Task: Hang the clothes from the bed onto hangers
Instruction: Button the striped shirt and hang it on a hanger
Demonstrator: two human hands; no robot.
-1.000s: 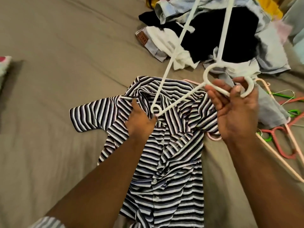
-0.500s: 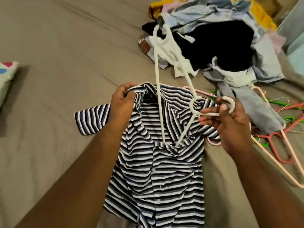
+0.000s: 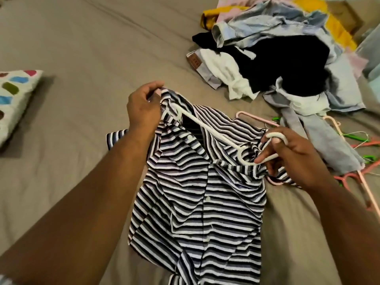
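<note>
Head view: we see the left hand [image 3: 144, 112] pinching the black-and-white striped shirt [image 3: 205, 202] on the tan bed [image 3: 82, 58]. The right hand [image 3: 298, 161] grips the white plastic hanger [image 3: 205, 126], seemingly inside its neck.

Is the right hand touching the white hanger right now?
Touching. The head view shows the right hand curled round the hook of the white hanger, thumb on top; the left hand pinches the striped shirt at its collar.
</note>
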